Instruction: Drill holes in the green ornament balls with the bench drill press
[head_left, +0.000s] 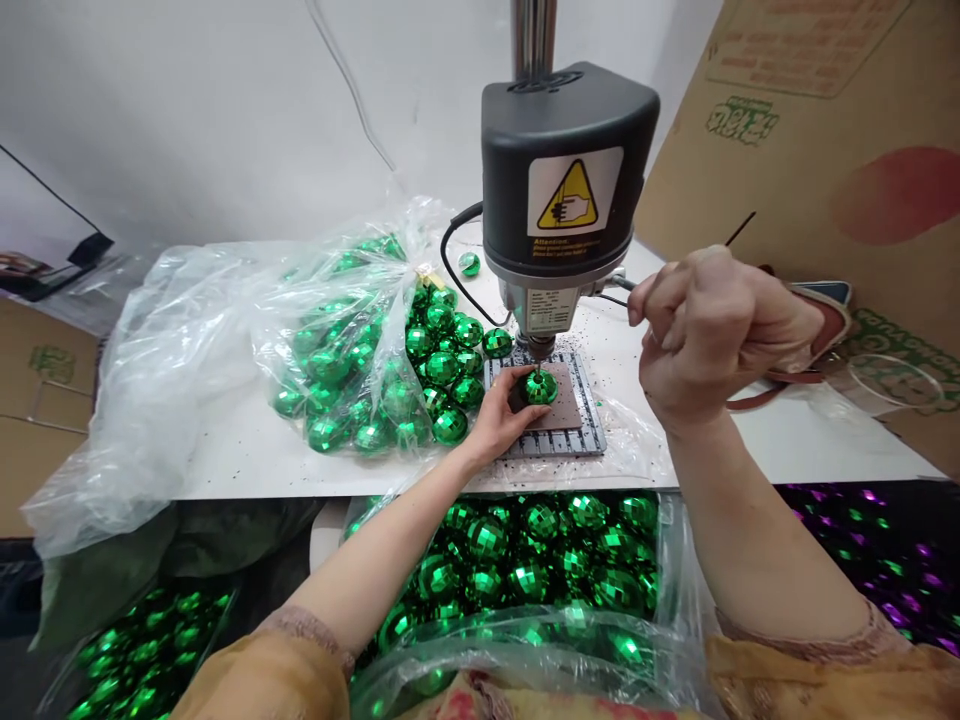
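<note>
A drill press with a black housing and a yellow warning label stands over the white table. Under its chuck sits a faceted shiny green ball, the thin bit meeting its top. My left hand pinches this ball from the left, thumb in front and fingers behind. A brown pad lies under the ball on the grey slotted base plate. To the right of the machine, my right hand is closed around the feed lever, whose grip is mostly hidden in the fist.
A clear plastic bag spills many green balls left of the base. Below the table edge is an open bag of more balls. Cardboard stands at right, near a clear cup. Dark shavings dot the table.
</note>
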